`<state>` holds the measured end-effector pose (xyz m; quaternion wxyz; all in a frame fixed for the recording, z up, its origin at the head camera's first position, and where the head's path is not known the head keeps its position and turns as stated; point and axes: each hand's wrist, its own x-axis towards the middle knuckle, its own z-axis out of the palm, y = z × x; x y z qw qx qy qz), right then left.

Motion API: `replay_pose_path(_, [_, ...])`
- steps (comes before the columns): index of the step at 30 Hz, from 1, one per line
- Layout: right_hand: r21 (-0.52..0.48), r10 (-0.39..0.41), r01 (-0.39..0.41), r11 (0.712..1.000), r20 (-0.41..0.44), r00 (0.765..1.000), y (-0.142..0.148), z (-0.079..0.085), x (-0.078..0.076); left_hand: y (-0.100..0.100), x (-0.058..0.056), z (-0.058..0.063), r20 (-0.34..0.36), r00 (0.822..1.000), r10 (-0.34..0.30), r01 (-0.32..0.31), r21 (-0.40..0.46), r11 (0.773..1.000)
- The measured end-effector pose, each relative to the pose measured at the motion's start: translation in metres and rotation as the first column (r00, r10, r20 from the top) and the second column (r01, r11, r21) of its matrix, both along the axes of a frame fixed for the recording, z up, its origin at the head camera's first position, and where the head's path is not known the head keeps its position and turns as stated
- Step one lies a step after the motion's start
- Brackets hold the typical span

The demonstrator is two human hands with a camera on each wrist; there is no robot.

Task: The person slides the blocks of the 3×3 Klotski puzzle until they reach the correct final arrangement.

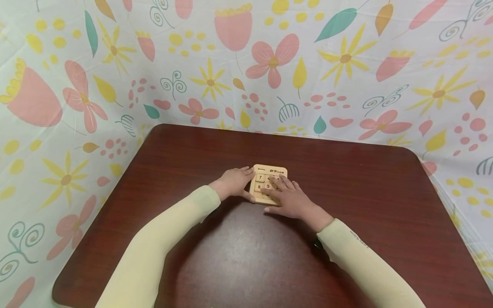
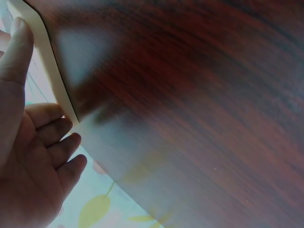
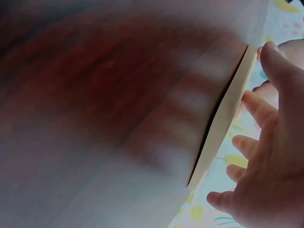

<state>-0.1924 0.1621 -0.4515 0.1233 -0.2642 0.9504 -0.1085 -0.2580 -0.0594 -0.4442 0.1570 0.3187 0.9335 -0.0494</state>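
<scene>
At left, touching left edge of wooden number board (image 1: 264, 182) with left hand (image 1: 233, 183): thumb by near corner, fingers loosely extended toward far corner, not wrapped round; likely braced to stop sliding. In middle, lying flat on desk (image 1: 208, 147), near centre: pale, rounded corners, dark print on far strip, square tiles (image 1: 259, 177) showing 7, 8, 5, others partly covered. At right, reaching over tiles with right hand (image 1: 291, 200), fingers open and spread, likely for pushing; thumb just beside near edge.
</scene>
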Motion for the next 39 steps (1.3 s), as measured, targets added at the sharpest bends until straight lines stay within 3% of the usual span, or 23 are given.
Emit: replay_pose_path(39, [-0.006, 0.031, -0.031, 0.999, -0.005, 0.999, 0.002, 0.0, 0.012, 0.001, 0.001, 0.003, 0.008, 1.0, 0.008, -0.008, -0.015, 1.0])
